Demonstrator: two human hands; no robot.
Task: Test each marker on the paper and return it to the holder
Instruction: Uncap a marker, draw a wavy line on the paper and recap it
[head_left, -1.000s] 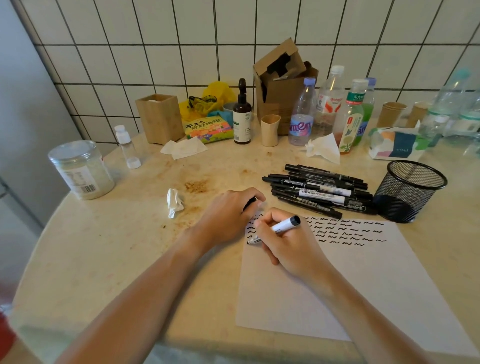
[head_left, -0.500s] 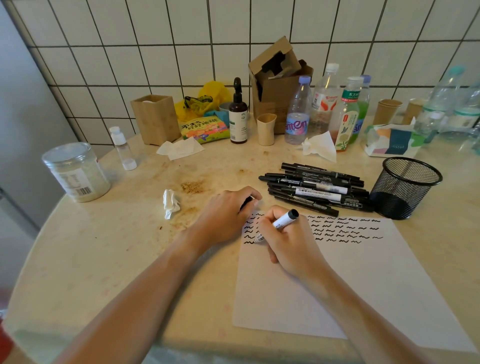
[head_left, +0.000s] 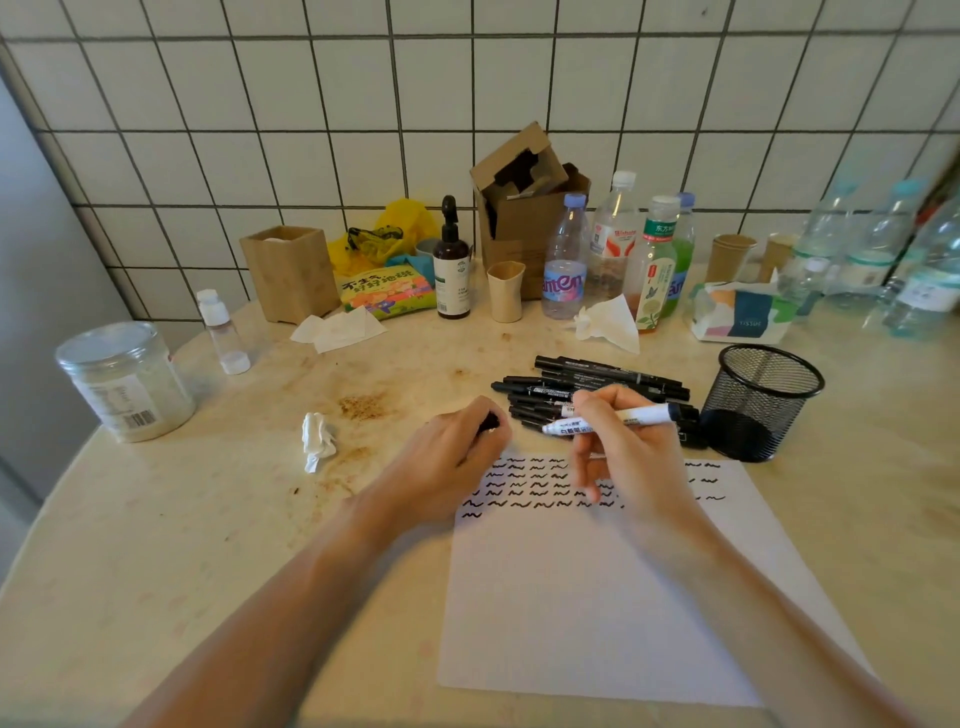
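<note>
Right hand (head_left: 631, 447) gripping white marker (head_left: 608, 420) above paper (head_left: 597, 597), rows of squiggles at far edge. Left hand (head_left: 447, 457) curled round dark cap. Black markers (head_left: 587, 382) piled left of apparently empty mesh holder (head_left: 763, 400). Probably barely begun.

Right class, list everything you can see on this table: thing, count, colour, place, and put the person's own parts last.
White marker: one, white barrel, dark end, in the right hand's grip above the paper.
Dark cap: one, in the left hand's grip.
Black markers: a pile, count unclear, left of the holder.
Mesh holder: one, black, right of the pile.
Paper: one white sheet, black squiggles along the top.
Plastic bottles: several, along the wall.
Jar: one, clear, far left.
Wooden box: one, tan, back left.
Crumpled tissue: one, white, left of the hands.
Left hand: at the paper's top left corner.
Right hand: over the squiggles.
</note>
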